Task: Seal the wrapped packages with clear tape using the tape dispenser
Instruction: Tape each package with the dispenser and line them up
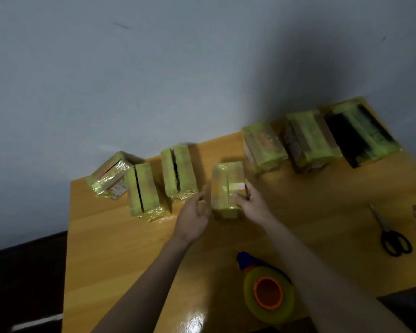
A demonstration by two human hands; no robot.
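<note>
package in hand: the middle package [227,188] stands on the wooden table [120,236], a blocky box in shiny yellowish-green wrap, long axis running away from the person, a seam line down its top

right hand: the right hand [251,203] has thumb and fingers curled on the near right corner of that package, so it's holding it; looks like a steadying grip, not a lift

left hand: the left hand [193,217] sits just beside the package's left face, fingers relaxed and spread, holding nothing; can't tell if the fingertips actually touch the wrap, it's blurry there

tape dispenser: the tape dispenser [267,289] lies flat on the table near the person's edge, well short of the package, under the right forearm; blue handle, orange hub, a fat translucent yellowish roll

key relation: the dispenser is behind both hands, toward the body, and closer to the right arm. Probably the free left hand takes over bracing while the right drops back for it, then tape runs along that long seam

other packages: three more [143,188] to the left, two with dark open slits on top, so likely still unsealed; three larger ones [308,140] to the right by the wall, crinkly and glossy

materials: wrap is slick film over stiff boxes, tabletop is glossy varnished wood, so the box could slide if it's pushed

extras: black-handled scissors [392,234] far right on the table, well apart from the hands
</note>
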